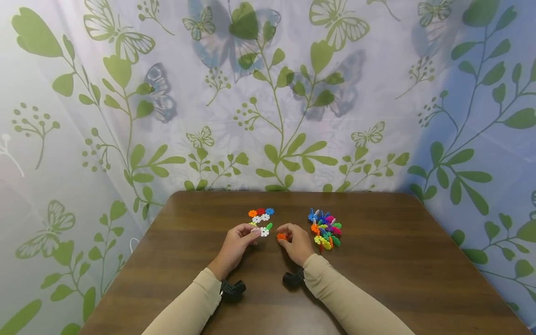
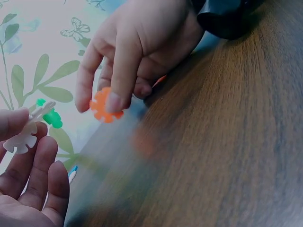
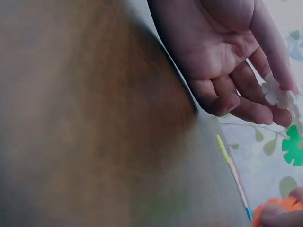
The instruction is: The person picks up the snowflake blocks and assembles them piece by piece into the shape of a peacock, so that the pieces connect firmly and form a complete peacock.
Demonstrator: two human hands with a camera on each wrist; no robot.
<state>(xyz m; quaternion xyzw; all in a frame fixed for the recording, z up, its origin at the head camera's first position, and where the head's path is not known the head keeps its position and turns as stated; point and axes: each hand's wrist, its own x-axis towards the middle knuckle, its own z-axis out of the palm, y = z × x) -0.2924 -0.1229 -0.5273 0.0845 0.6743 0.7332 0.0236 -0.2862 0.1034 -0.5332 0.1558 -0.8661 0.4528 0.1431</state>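
Observation:
My left hand [image 1: 235, 245] pinches a white notched flower-shaped disc [image 2: 22, 142] between thumb and fingers. Joined to it are another white disc [image 1: 264, 232] and a green disc [image 3: 292, 146], set at angles to each other. Across a small gap to the right, my right hand [image 1: 299, 245] holds an orange notched disc [image 2: 99, 109] by thumb and fingertips. The orange and green pieces are apart. Both hands are over the middle of the table, and part of the white disc is hidden behind the left thumb.
Beyond my left hand, flat discs lie on the brown wooden table [image 1: 377, 279]: an orange one [image 1: 252, 213], a red one [image 1: 261, 211], a blue one [image 1: 270, 211], two white ones and a partly covered yellow one. A pile of colourful discs [image 1: 325, 230] sits right of my right hand.

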